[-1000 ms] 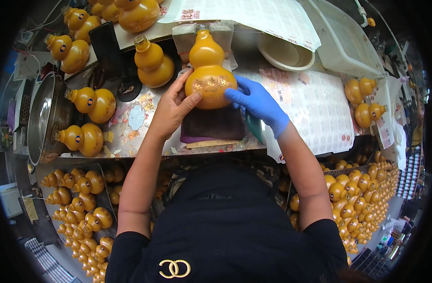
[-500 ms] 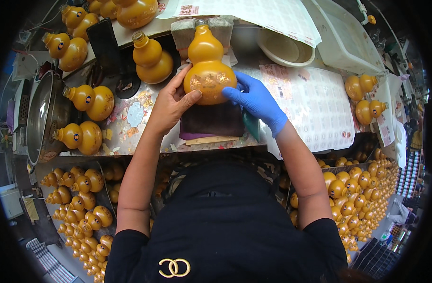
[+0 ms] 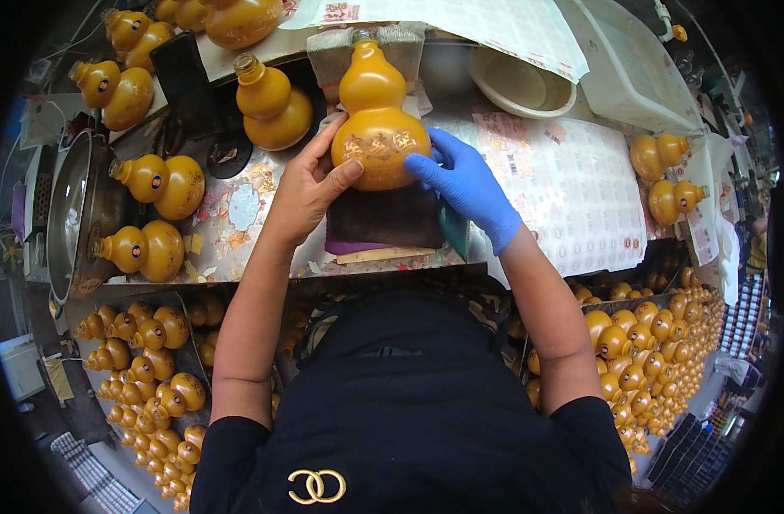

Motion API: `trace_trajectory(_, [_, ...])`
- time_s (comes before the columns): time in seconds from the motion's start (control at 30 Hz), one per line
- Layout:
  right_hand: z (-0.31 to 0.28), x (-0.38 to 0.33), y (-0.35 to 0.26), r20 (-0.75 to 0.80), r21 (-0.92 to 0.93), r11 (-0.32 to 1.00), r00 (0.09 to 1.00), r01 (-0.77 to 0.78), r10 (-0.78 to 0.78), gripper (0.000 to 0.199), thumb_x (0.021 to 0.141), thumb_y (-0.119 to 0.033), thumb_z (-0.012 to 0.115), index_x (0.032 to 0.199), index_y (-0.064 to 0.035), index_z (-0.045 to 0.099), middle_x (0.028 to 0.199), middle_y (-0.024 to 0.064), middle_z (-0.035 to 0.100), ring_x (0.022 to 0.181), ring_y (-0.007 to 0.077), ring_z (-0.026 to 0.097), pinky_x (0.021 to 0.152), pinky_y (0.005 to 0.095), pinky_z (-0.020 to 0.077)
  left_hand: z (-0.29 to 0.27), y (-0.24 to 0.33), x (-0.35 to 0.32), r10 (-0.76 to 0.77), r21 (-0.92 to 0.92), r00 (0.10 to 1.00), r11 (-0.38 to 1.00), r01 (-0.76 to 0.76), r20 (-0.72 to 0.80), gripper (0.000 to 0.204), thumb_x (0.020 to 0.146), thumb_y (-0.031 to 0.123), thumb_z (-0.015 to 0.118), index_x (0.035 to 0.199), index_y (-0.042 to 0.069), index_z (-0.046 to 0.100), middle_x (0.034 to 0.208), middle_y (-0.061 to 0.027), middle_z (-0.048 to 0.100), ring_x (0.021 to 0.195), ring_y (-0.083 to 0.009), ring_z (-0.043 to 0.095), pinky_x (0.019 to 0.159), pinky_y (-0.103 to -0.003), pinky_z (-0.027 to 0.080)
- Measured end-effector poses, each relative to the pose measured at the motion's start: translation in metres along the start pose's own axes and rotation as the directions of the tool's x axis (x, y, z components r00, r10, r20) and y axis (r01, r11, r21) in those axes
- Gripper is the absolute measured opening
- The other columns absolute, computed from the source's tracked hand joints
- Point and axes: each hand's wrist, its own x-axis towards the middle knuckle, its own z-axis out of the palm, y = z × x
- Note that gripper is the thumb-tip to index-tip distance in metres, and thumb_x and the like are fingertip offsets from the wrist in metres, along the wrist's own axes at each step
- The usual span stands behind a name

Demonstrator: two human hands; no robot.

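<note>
The fingers of the bare left hand [image 3: 309,187] were clamped on the left side of a yellow gourd-shaped bottle [image 3: 373,116], with the thumb on the near face of its lower bulb. The fingers of the blue-gloved right hand [image 3: 475,187] were clamped on the opposite side, thumb likewise on the near face. The bottle was located between the two sets of fingers, neck pointing away from the person. A dark pad [image 3: 383,223] lay nearer the person than the fingers; whether the bulb rested on it could not be determined. A wooden strip [image 3: 388,255] lay along the pad's near edge. A pale cloth [image 3: 323,62] was located beyond the fingers, at the bottle neck. On the table [image 3: 214,267], a second bottle [image 3: 276,110] stood beyond and left of the left fingers. A printed sheet [image 3: 576,193] lay right of the right fingers, with a shallow bowl [image 3: 520,81] beyond them.
</note>
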Motion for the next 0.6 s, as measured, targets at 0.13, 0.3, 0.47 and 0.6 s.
trace_trajectory(0.13, [0.000,0.000,0.003,0.001,0.002,1.000,1.000,0.011,-0.011,0.068,0.084,-0.041,0.072,0.136,-0.0043,0.049,0.072,-0.0048,0.050,0.065,0.0036,0.044,0.062,0.0195,0.0405,0.000,-0.003,-0.002,0.020,-0.009,1.000,1.000,-0.020,-0.002,0.080,0.086,0.025,0.072,0.146,-0.004,0.027,0.139,-0.0144,0.045,0.126,-0.0196,0.047,0.105,-0.030,0.037])
trace_trajectory(0.3, [0.000,0.000,0.003,-0.002,0.028,0.999,1.000,0.015,-0.015,0.065,0.084,-0.037,0.072,0.135,-0.0039,0.050,0.072,-0.0047,0.051,0.065,0.0034,0.044,0.061,0.0191,0.0405,-0.003,-0.008,0.000,0.050,-0.011,0.999,0.999,-0.050,0.017,0.082,0.086,0.026,0.072,0.146,-0.004,0.026,0.139,-0.0142,0.045,0.126,-0.0195,0.047,0.105,-0.031,0.037])
trace_trajectory(0.47, [-0.004,-0.006,0.008,-0.133,0.415,0.903,0.974,-0.113,0.183,0.051,0.092,-0.044,0.059,0.120,-0.0010,0.059,0.070,-0.0028,0.053,0.062,0.0058,0.049,0.059,0.0194,0.0429,-0.007,-0.011,0.002,0.043,0.022,0.999,0.999,-0.043,0.011,0.083,0.088,0.035,0.069,0.147,-0.004,0.026,0.142,-0.0155,0.041,0.130,-0.0206,0.042,0.108,-0.032,0.032])
trace_trajectory(0.6, [-0.001,-0.032,-0.013,-0.243,0.849,0.528,0.906,0.026,0.347,0.045,0.097,-0.046,0.048,0.101,-0.0031,0.061,0.084,0.0031,0.060,0.069,0.0134,0.058,0.063,0.0237,0.0491,-0.011,-0.020,0.004,0.052,0.109,0.999,0.993,-0.051,-0.013,0.083,0.090,0.045,0.063,0.148,-0.001,0.025,0.144,-0.0157,0.038,0.134,-0.0213,0.036,0.111,-0.032,0.027])
